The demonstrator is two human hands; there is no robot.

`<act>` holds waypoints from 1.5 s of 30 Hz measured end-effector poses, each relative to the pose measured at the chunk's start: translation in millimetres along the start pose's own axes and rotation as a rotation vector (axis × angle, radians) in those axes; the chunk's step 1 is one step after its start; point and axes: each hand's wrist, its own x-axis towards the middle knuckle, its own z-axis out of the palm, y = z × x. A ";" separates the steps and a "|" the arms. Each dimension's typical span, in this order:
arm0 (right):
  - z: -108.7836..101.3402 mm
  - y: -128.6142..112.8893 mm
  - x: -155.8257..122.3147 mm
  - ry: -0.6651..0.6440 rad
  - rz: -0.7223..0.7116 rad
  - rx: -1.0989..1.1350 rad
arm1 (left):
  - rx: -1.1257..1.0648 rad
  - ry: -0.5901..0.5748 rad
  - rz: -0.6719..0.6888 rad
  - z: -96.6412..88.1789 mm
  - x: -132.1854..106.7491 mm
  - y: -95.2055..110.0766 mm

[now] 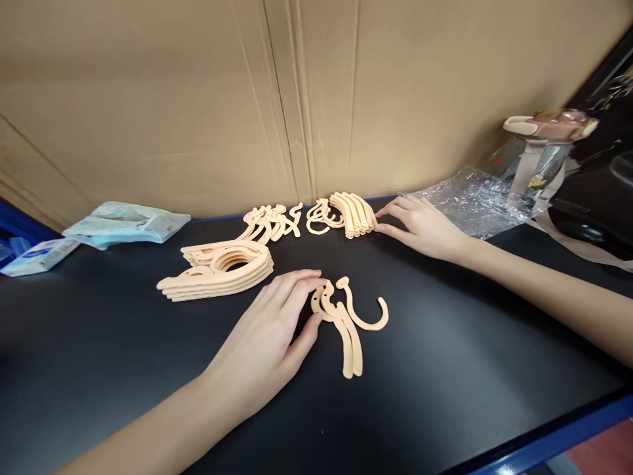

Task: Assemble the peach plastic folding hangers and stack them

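"How many hands can you see?"

"Two, and they belong to one person. The left hand (270, 336) is by the little bent pieces (349, 340) on the black table (445, 356). Its fingers are curled, with the fingertips and thumb at the top ends. I can't tell if they squeeze."

"How many pieces are there?"

"I see two long ends pointing toward us. The tops overlap, so I can't count them all. One loose hook (368, 320) lies just beside them, on the right."

"And the right hand (428, 227)?"

"It reaches to the back. Its thumb and pointing finger are a bit apart, at the right end of one bunch of curved bars (353, 214). I can't tell if they pinch it. The bars sit too close to count."

"What's left of that bunch?"

"One small heap of hooks (321, 218), then one heap of bent parts (270, 223), all tangled. Nearer us is one folded stack (237, 270). It looks four layers high."

"Anything else?"

"Two packets, a big one (126, 223) and a small one (39, 257), far on the left. On the right, one crinkly clear bag (469, 201) and one bottle (551, 128) with a strap."
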 end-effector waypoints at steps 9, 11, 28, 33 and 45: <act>0.5 -0.7 -1.3 -0.016 -0.050 -0.016 | 0.005 0.003 0.009 0.6 0.6 0.0; 0.8 0.5 -1.4 -0.002 -0.039 -0.023 | 0.007 -0.001 0.010 0.7 0.0 -0.1; 2.4 1.3 -2.9 -0.048 -0.031 -0.050 | 0.013 -0.016 0.005 0.8 -0.6 -0.7; 0.8 1.9 -3.3 -0.023 0.039 -0.065 | 0.012 -0.002 0.006 0.7 2.2 -0.6; -19.3 -7.5 -7.6 -0.153 0.208 -0.401 | 0.018 -0.164 0.122 -1.0 -3.4 -1.5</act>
